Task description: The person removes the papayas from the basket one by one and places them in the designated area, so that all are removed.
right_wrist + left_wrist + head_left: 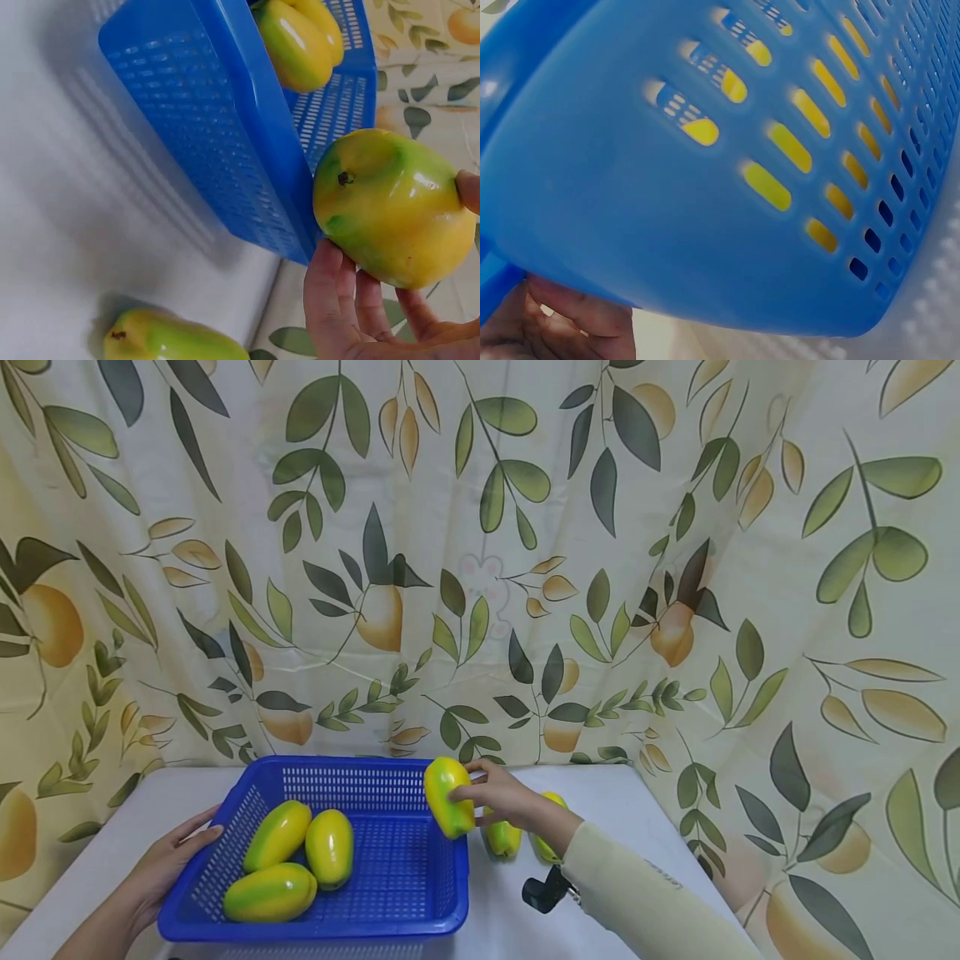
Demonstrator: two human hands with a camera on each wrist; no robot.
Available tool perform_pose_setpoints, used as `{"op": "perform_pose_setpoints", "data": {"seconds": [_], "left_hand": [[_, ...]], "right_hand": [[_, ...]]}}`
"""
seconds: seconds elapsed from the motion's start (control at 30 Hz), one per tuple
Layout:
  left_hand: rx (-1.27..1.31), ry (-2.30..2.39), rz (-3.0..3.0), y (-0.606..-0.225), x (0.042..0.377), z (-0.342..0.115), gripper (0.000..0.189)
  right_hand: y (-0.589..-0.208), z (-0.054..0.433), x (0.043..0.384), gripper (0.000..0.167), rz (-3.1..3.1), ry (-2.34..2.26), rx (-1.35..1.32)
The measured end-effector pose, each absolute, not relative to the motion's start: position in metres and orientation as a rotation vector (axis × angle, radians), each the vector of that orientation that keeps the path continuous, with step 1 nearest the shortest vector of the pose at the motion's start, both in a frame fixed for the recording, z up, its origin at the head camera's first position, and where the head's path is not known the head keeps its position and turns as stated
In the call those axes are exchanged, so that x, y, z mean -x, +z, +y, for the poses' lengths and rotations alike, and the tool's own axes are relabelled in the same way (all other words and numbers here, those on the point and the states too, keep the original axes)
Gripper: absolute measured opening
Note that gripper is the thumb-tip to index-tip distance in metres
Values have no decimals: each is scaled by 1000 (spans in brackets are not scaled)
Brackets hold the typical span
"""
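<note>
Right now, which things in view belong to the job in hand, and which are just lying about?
Likely the job's:
blue basket, gripped by left hand
three fruits inside
held fruit in right hand
two fruits beside the basket

Merely around:
white table
patterned curtain
black device near right wrist

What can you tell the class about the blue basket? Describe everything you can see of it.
The blue basket looks like plastic: a rectangle with rounded corners, a smooth rim and walls full of small openings. It sits upright on the white table. Three yellow-green fruits lie inside, toward its left side, leaving the right part of its floor bare. The left hand grips its left rim. The right hand holds another fruit at its right rim; whether that one touches the basket is unclear.
</note>
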State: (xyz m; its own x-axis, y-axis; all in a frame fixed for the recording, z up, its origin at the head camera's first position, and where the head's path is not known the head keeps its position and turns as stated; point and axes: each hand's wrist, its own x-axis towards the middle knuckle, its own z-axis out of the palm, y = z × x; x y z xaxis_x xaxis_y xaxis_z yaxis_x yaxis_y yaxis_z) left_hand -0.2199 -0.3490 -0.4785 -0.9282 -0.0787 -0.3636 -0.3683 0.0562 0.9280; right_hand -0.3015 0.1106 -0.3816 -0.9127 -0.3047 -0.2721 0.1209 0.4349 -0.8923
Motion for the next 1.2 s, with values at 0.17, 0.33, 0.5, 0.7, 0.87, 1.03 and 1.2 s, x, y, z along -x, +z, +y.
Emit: {"op": "perform_pose_setpoints", "data": {"seconds": [0.17, 0.33, 0.5, 0.7, 0.87, 1.03, 1.2], "left_hand": [[460, 1962, 2120, -478, 220, -349, 78], [457, 1967, 2116, -479, 220, -349, 74], [448, 1965, 2119, -479, 221, -349, 77], [449, 1964, 2119, -479, 221, -349, 82], [455, 1970, 2118, -481, 221, -350, 74], [452, 1980, 2106, -482, 221, -350, 65], [454, 1990, 2099, -481, 220, -350, 59]], "right_hand": [[-382, 118, 304, 69, 2301, -1480, 141], [-379, 125, 305, 68, 2295, -1491, 111], [-375, 133, 304, 66, 2275, -1501, 91], [-375, 144, 304, 65, 2249, -1505, 57], [-378, 155, 306, 66, 2245, -1505, 22], [-378, 167, 308, 66, 2238, -1523, -28], [-378, 180, 309, 65, 2234, -1525, -48]]}}
